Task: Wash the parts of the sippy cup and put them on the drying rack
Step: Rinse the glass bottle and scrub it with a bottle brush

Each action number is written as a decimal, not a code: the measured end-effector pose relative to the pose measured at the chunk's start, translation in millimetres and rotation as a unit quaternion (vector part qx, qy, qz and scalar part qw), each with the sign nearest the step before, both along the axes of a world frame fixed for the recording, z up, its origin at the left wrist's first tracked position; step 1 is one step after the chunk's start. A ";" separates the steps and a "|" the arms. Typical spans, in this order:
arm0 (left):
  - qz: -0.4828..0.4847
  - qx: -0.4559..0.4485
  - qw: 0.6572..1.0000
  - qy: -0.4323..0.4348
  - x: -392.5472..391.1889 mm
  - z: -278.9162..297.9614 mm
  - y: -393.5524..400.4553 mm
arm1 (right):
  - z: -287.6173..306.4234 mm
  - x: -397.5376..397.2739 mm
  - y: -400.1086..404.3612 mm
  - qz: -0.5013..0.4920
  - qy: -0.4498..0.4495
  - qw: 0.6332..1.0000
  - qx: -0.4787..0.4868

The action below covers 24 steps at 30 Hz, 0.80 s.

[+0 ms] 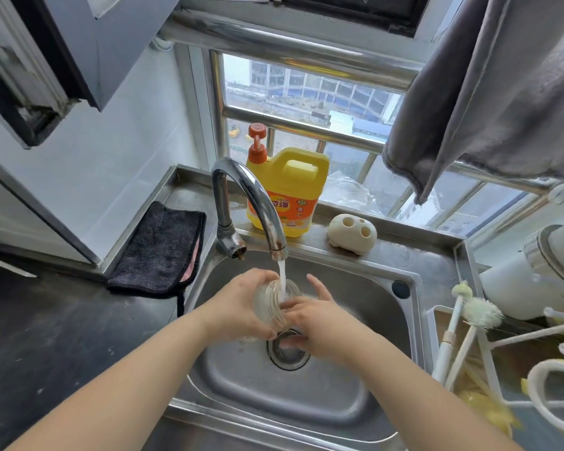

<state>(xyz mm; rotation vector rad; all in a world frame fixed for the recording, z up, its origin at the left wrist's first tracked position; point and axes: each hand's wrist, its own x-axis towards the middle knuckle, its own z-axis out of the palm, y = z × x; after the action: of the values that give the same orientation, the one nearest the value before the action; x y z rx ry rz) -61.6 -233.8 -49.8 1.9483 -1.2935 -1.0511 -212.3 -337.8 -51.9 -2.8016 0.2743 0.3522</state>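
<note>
Rinsing was the step in hand when I logged this frame. Clear cup body (pixel 275 304) was held over the sink (pixel 365 284), above the drain (pixel 288 348) and directly under the faucet (pixel 251 203), with the stream running into its mouth. Left hand (pixel 241 307) was curled round the cup's left wall, gripping it. Right hand (pixel 319 323) was at the cup's right side; its forefingers lay partly extended, thumb toward the rim, and I could not tell whether it pinched the rim or merely rubbed it.

Orientation: long axis tilted, mouth pointing up and toward the back edge of the sink, base toward the person.

Judgement on doing it well: turn the cup under the stream so water reaches the whole inner wall and the threaded rim, rub the rim, then tip the mouth down to drain. Wet clear plastic will likely be slippery, so keep the left grip firm.

Drying rack (pixel 515 336) stood at the sink's right edge, brushes (pixel 479 312) leaning in it.
</note>
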 end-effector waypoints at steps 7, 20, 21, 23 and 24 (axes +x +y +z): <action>0.000 -0.022 1.000 -0.012 1.5 -11.4 8.2 | 11.3 11.6 8.3 -0.089 -0.066 0.991 0.078; 0.093 0.017 0.982 -0.165 -13.9 -35.6 6.4 | -6.4 -34.3 33.6 -0.367 -0.091 0.913 0.150; 0.094 0.028 0.981 -0.166 -16.4 -39.3 6.3 | -12.5 -41.8 34.8 -0.346 0.025 0.926 0.152; 0.115 0.042 0.983 -0.134 -20.7 -42.8 6.0 | -15.7 -58.1 30.7 -0.344 0.132 0.915 0.165; 0.124 0.044 0.984 -0.121 -21.8 -44.7 6.0 | -12.9 -67.0 24.8 -0.382 0.090 0.905 0.163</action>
<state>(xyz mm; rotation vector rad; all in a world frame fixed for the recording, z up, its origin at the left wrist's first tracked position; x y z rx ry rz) -83.3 -227.8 -94.5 2.2915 -1.1023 -0.7790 -279.3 -313.0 -64.8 -2.1174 1.1822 0.4091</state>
